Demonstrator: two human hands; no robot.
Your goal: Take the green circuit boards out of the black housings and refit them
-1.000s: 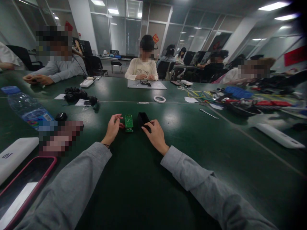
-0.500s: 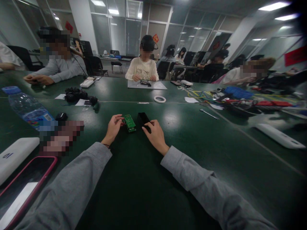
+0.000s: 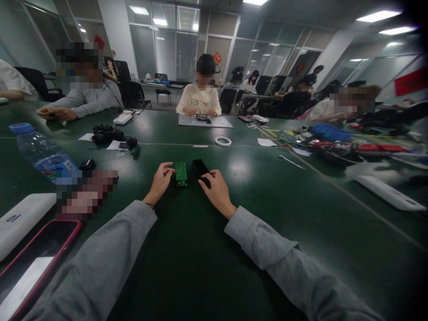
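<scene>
A green circuit board assembly [image 3: 181,171] rests on the green table, its face turned towards me. Just left of it is my left hand [image 3: 162,180], fingers spread and curved, the tips close to the board's edge; I cannot tell whether they touch it. To the right of the board lies a black open-ended box-shaped case [image 3: 199,168]. My right hand [image 3: 216,189] grips the near end of this case between thumb and fingers, covering part of it. A narrow gap separates the board from the case.
On the left are a plastic bottle [image 3: 45,151], a white power bank [image 3: 26,220] and a red-edged phone [image 3: 36,263]. Ahead lies a white tape ring [image 3: 223,141]. A wrench [image 3: 291,162] and tangled cables [image 3: 321,142] sit to the right. Several people sit around the table.
The circuit board has turned from a slant to nearly straight. My left fingers have shifted slightly along its left side. My right hand stays on the case.
</scene>
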